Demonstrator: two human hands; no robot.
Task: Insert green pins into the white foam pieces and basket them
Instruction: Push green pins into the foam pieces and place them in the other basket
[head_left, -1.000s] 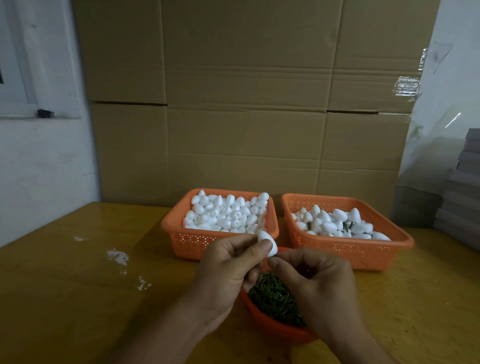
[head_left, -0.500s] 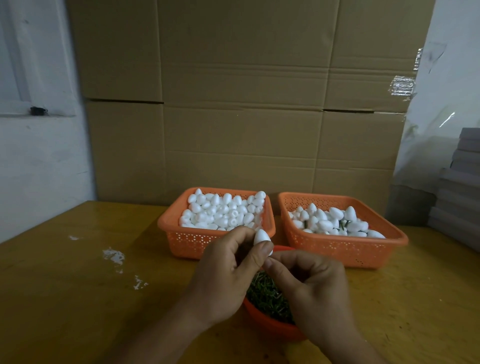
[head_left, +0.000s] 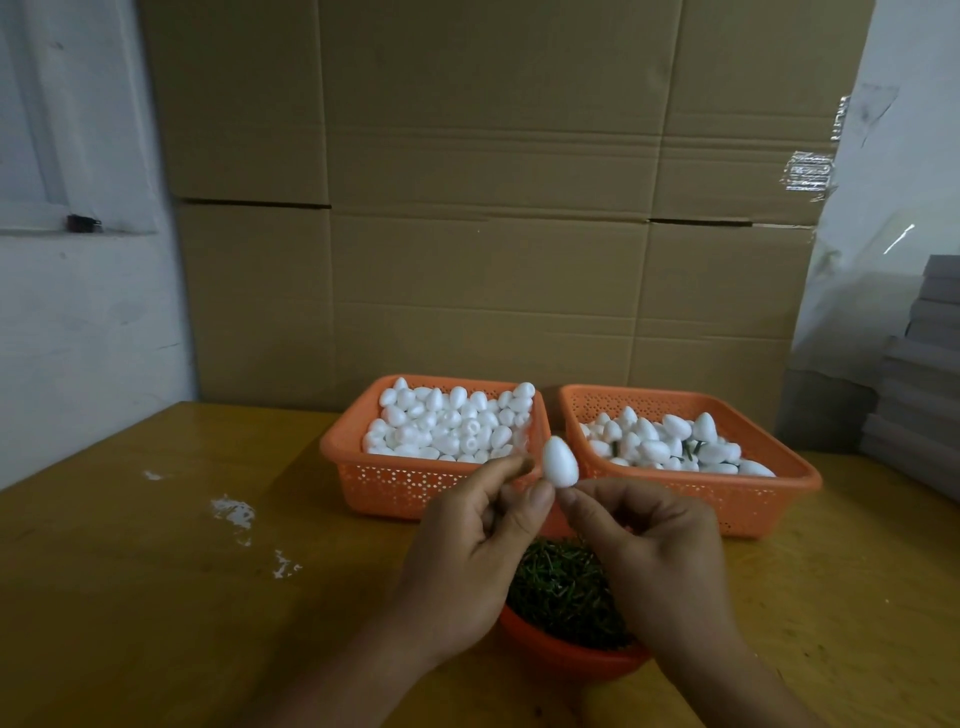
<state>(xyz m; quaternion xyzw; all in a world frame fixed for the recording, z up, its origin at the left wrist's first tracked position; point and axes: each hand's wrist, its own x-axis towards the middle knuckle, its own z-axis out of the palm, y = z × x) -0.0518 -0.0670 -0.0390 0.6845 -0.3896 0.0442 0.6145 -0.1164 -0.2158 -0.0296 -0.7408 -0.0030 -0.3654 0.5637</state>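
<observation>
One white egg-shaped foam piece (head_left: 560, 461) is held up over the red bowl (head_left: 561, 657) of green pins (head_left: 563, 587). My right hand (head_left: 660, 556) pinches the foam's lower end with its fingertips; any pin there is hidden. My left hand (head_left: 467, 551) is just left of it, the thumb tip by the foam's base and the index finger a little apart from it, holding nothing. Behind them, the left orange basket (head_left: 353, 467) is full of plain foam pieces. The right orange basket (head_left: 779, 501) holds foam pieces with green pins showing.
The yellow wooden table (head_left: 156, 597) has white crumbs (head_left: 234, 512) at the left. Large cardboard boxes (head_left: 493, 234) stand right behind the baskets. A stack of grey sheets (head_left: 930, 374) lies at the far right, and a white wall is on the left.
The left hand's fingers have come off the foam piece, which now stands up from the right hand's fingertips. Both hands have risen slightly.
</observation>
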